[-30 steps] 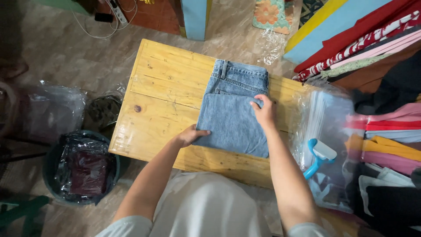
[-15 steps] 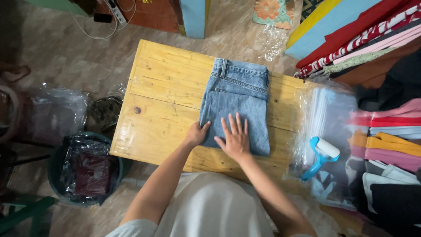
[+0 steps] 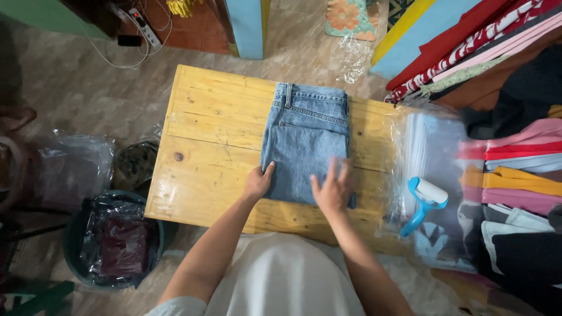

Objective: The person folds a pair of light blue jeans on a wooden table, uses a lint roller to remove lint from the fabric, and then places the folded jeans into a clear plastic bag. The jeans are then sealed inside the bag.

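Centrally, just below the middle of the frame, two bare hands rest on a folded pair of light blue jeans (image 3: 305,149). The left hand (image 3: 258,182) has its fingers curled narrowly against the jeans' lower left edge, thumb on the fabric, pinching or steadying it; whether it truly grips is hard to tell. The right hand (image 3: 332,188) lies flat on the lower right corner with fingers spread wide, slightly blurred, pressing the denim.

The jeans lie folded into a neat, tall rectangle, waistband toward the top of the frame, at the centre of a pale wooden counter (image 3: 205,146). Judging by this, the folding looks largely done, with smoothing in hand and nothing yet bagged.

To the right, on a stack of clear plastic bags (image 3: 427,146), lies a blue-handled lint roller (image 3: 426,199). Folded colourful fabrics (image 3: 515,169) fill the right edge. At lower left, a dark bin (image 3: 114,243) holds crumpled plastic.
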